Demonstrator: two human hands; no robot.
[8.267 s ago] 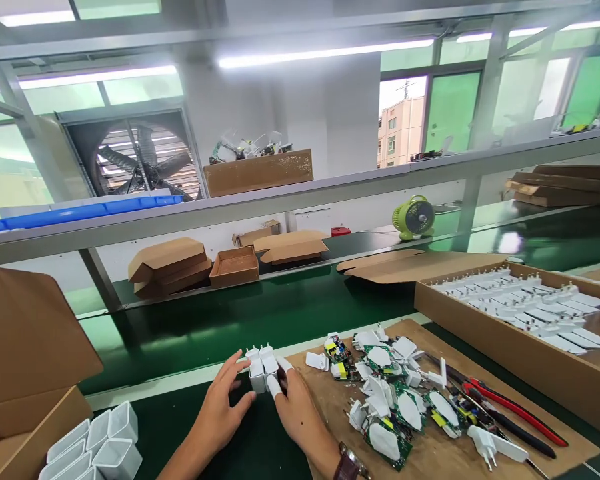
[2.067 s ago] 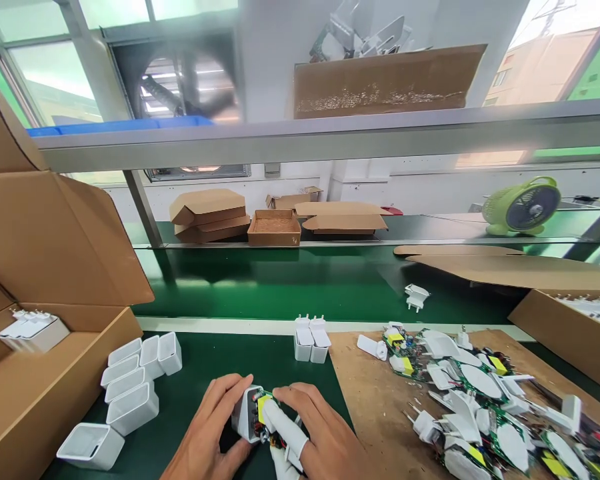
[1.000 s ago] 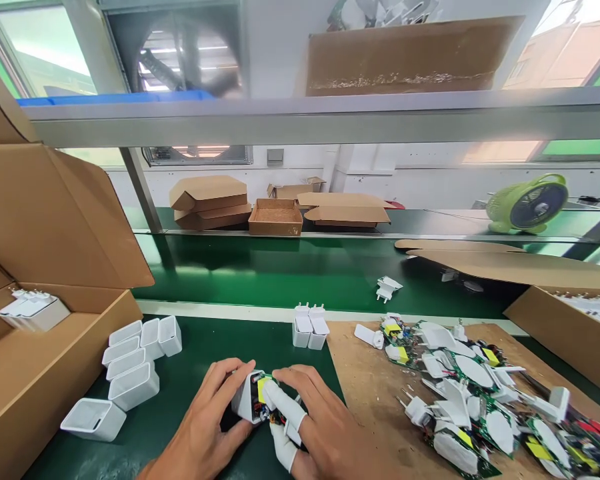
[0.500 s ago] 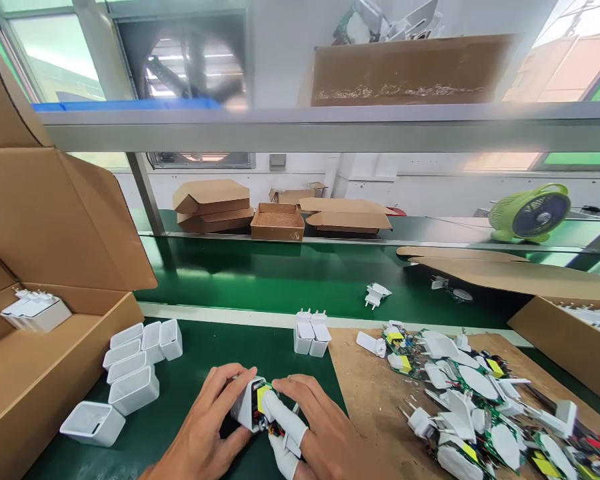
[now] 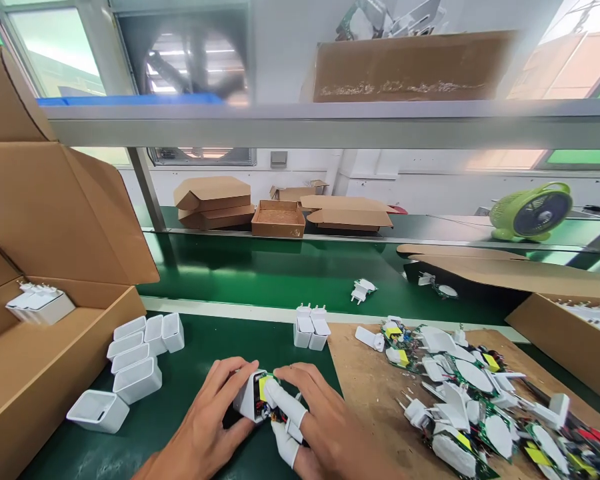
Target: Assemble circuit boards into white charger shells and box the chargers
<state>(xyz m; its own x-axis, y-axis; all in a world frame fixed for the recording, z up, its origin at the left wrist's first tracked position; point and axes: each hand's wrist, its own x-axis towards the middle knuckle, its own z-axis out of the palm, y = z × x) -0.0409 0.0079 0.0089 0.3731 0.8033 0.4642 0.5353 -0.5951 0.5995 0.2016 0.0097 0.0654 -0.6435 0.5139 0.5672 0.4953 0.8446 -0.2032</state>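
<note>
Low in the middle, my left hand [image 5: 210,417] is closed around a white plastic charger housing [image 5: 246,402]. My right hand [image 5: 325,423], with white covers on its thumb and a finger, grips a circuit board [image 5: 263,387] with a yellow part. The board sits at the housing's open end, partly inside; how deep it goes is hidden by my fingers. Several empty white housings [image 5: 137,381] stand to the left of my hands. Beyond them, two white chargers with pins [image 5: 311,328] stand upright side by side.
Circuit boards with white covers [image 5: 473,377] lie heaped on a brown board [image 5: 365,400] at right. Open cartons stand left [image 5: 95,333] and right [image 5: 575,347], both holding chargers. A plug assembly [image 5: 363,291] lies on the green belt [image 5: 280,267]. A metal shelf [image 5: 300,127] crosses overhead.
The plug assembly on the green belt and another near the right carton's flap have moved left. My hands keep nearly the same hold on the housing and board. The view has shifted slightly.
</note>
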